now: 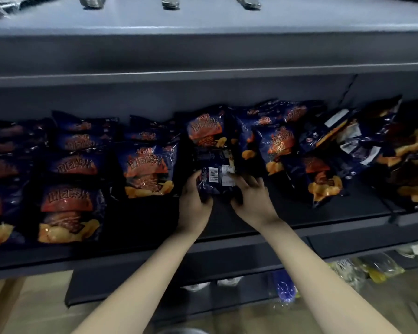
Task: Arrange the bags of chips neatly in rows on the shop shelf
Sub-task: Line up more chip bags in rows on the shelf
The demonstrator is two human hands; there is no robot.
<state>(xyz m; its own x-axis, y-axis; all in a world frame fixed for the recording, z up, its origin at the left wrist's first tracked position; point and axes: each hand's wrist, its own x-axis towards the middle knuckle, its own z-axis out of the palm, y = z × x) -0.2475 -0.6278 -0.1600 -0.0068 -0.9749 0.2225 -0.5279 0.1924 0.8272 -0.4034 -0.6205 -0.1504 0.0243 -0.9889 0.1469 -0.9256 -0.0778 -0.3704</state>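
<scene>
While both hands hold it from either side, a crinkly, glossy dark-blue foil chip bag lies back-up at the middle of the shelf, its white barcode label showing. The left hand curls its fingers round the bag's left edge; the right hand grips the lower right side, fingers bent over the foil. The matt dark-grey metal shelf carries more puffy bags of the same kind: orderly overlapping rows to the left, printed orange and red, and a tumbled heap to the right. Above runs a smooth grey upper shelf. Below, clear packets with yellow contents sit on a lower level, near a tan floor.
</scene>
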